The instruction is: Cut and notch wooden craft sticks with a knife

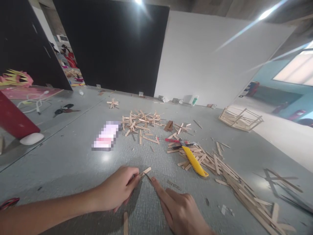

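Head; left grip [119,188] pinches stick [147,170], tip jutting rightward; right grip [182,205] clamps blade [148,178]

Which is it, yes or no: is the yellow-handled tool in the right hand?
No, the yellow-handled tool lies partly on the loose wooden sticks, apart from the right hand, which holds a thin dark tool.

Looks like some kind of workshop or craft/model-making space to me. There's a big gray surface [80,130] littered with loose wooden sticks [217,163], plus a yellow-handled cutter [194,161] lying right on the pile and a little stick-built frame [241,118] off to the right. Plain black panel [117,42] and white panel [210,55] stand along the back, with bright lights [265,14] overhead.
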Demonstrator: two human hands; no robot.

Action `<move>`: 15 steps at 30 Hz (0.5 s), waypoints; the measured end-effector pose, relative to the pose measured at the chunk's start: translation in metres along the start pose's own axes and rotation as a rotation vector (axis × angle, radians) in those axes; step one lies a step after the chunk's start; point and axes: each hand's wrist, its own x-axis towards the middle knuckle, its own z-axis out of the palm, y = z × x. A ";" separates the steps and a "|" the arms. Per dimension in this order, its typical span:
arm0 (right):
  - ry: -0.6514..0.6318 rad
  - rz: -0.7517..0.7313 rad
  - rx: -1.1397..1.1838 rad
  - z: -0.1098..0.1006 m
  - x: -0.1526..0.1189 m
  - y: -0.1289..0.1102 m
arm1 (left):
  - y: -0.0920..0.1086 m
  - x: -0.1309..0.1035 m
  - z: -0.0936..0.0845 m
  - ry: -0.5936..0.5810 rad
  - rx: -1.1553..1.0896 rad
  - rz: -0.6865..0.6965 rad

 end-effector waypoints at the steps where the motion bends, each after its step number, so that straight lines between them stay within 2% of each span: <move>1: -0.001 -0.002 0.010 -0.001 0.000 0.000 | 0.000 0.000 0.000 0.006 0.003 -0.001; 15: -0.011 0.002 0.044 -0.003 0.001 -0.001 | -0.002 0.001 0.002 0.008 -0.017 -0.013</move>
